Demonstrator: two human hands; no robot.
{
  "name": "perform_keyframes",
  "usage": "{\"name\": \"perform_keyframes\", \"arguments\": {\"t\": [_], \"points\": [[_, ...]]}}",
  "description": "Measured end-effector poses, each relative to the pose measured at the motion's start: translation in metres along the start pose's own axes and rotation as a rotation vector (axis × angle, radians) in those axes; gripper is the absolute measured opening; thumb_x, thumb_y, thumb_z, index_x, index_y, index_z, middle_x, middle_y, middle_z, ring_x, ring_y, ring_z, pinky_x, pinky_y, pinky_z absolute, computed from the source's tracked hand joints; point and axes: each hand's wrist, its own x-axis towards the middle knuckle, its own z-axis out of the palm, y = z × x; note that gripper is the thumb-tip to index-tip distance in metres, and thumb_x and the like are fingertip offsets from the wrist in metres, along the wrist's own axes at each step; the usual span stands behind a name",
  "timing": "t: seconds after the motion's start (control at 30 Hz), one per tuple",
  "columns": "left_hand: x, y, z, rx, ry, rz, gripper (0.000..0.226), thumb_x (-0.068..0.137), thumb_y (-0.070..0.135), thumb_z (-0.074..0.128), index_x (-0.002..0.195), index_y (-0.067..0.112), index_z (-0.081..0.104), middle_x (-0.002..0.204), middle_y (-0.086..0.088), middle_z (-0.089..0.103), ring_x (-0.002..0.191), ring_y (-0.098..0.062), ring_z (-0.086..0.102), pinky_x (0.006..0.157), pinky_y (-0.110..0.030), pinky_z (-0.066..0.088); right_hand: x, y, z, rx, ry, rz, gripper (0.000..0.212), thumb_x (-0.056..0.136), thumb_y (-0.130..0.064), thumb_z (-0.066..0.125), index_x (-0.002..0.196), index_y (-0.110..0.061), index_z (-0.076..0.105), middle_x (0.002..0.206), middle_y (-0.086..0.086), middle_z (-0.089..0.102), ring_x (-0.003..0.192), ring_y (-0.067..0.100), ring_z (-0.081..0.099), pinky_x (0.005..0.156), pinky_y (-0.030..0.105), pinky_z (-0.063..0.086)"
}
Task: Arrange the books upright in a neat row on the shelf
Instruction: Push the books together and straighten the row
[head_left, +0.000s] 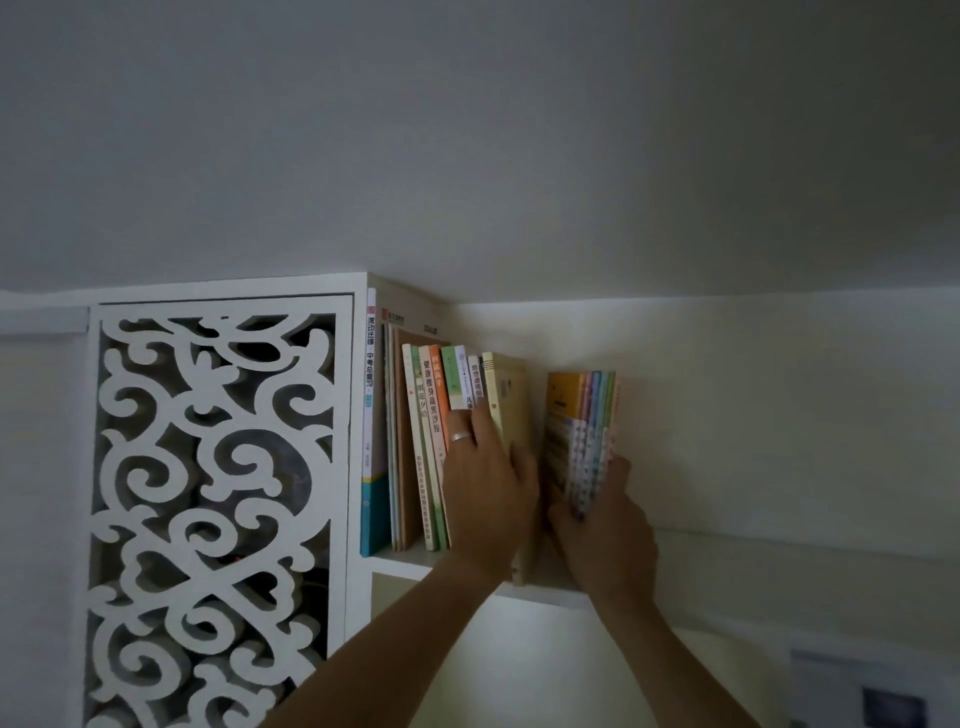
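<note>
A row of upright books (415, 441) stands on a high white shelf (400, 564), starting at its left wall. My left hand (485, 493), a ring on one finger, lies against the spines at the row's right end, fingers straight, thumb round a beige book (506, 400). To the right, across a narrow gap, my right hand (602, 530) grips the lower part of a small bundle of thin books (584, 431) with an orange cover and pastel spines. The bundle stands upright on the shelf.
A white cabinet door with carved scroll cut-outs (213, 493) stands to the left of the shelf. The ceiling (519, 156) hangs close above the book tops. The shelf board runs on to the right along a pale wall (779, 415). A dim picture (872, 691) shows at lower right.
</note>
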Motion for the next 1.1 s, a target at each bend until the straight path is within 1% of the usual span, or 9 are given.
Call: {"name": "perform_keyframes", "arguments": {"t": [0.13,0.23,0.33,0.37,0.47,0.53,0.8,0.93,1.1], "points": [[0.002,-0.010,0.016,0.060,0.066,0.068,0.053,0.096,0.032,0.051,0.142,0.010,0.037,0.135,-0.017,0.050,0.109,-0.024,0.058,0.088,-0.036,0.055,0.000,-0.002,0.003,-0.027,-0.019,-0.087,0.065,0.089,-0.047,0.065,0.137,-0.025,0.028,0.118,-0.002,0.066,0.090,0.018,0.068,0.067,0.026,0.057],[-0.002,-0.019,0.016,0.165,-0.046,0.156,0.056,0.103,0.038,0.030,0.150,0.008,0.036,0.148,-0.017,0.042,0.127,-0.027,0.048,0.107,-0.037,0.043,0.000,-0.003,0.006,-0.036,-0.035,-0.109,0.067,0.089,-0.052,0.064,0.138,-0.027,0.026,0.119,-0.002,0.065,0.094,0.020,0.069,0.074,0.037,0.062],[-0.004,-0.033,0.001,-0.069,0.052,0.314,0.050,0.102,0.031,0.043,0.149,0.013,0.035,0.137,-0.010,0.044,0.104,-0.017,0.055,0.088,-0.032,0.053,-0.002,-0.005,0.006,-0.067,-0.037,-0.114,0.064,0.089,-0.046,0.062,0.138,-0.026,0.026,0.114,0.000,0.065,0.088,0.021,0.067,0.071,0.039,0.061],[-0.002,-0.039,-0.004,-0.052,0.099,0.391,0.051,0.102,0.029,0.053,0.148,0.014,0.036,0.137,-0.010,0.044,0.108,-0.017,0.055,0.093,-0.032,0.051,-0.002,-0.005,0.006,-0.070,-0.034,-0.118,0.062,0.089,-0.044,0.062,0.137,-0.025,0.027,0.111,0.000,0.065,0.084,0.020,0.066,0.069,0.037,0.060],[0.015,-0.053,-0.016,0.336,-0.005,0.806,0.059,0.093,0.016,0.066,0.148,0.020,0.046,0.158,-0.012,0.038,0.150,-0.032,0.032,0.127,-0.045,0.019,-0.004,-0.005,0.006,-0.061,-0.021,-0.122,0.059,0.090,-0.040,0.061,0.136,-0.022,0.029,0.107,0.001,0.064,0.079,0.019,0.062,0.063,0.031,0.054],[0.025,-0.050,-0.026,0.516,-0.177,0.970,0.054,0.088,0.009,0.060,0.140,0.024,0.057,0.163,-0.009,0.037,0.158,-0.030,0.015,0.129,-0.052,0.003,-0.005,-0.006,0.006,-0.028,-0.013,-0.113,0.063,0.089,-0.039,0.062,0.138,-0.020,0.027,0.111,0.003,0.064,0.081,0.019,0.063,0.063,0.031,0.056],[0.037,-0.032,-0.051,0.749,-0.218,1.135,0.033,0.082,0.017,0.078,0.113,0.028,0.073,0.124,-0.001,0.070,0.132,-0.025,0.055,0.126,-0.054,0.015,0.005,-0.013,0.000,0.084,0.040,-0.010,0.099,0.084,-0.057,0.071,0.151,-0.025,0.006,0.123,0.009,0.062,0.095,0.031,0.069,0.072,0.038,0.059],[0.032,-0.026,-0.049,0.743,-0.240,1.139,0.033,0.081,0.019,0.080,0.112,0.023,0.072,0.118,-0.004,0.072,0.122,-0.026,0.060,0.118,-0.050,0.035,0.013,-0.014,-0.004,0.139,0.044,0.071,0.086,0.085,-0.041,0.076,0.144,-0.023,0.016,0.119,0.015,0.065,0.088,0.032,0.070,0.068,0.042,0.062],[0.041,-0.014,-0.054,0.756,-0.211,1.214,0.027,0.080,0.022,0.082,0.106,0.024,0.075,0.116,-0.003,0.071,0.116,-0.023,0.061,0.109,-0.043,0.040,0.011,0.000,-0.028,0.023,0.194,0.098,0.072,0.083,-0.035,0.074,0.136,-0.015,0.029,0.101,0.022,0.067,0.079,0.041,0.067,0.063,0.043,0.058]]}}
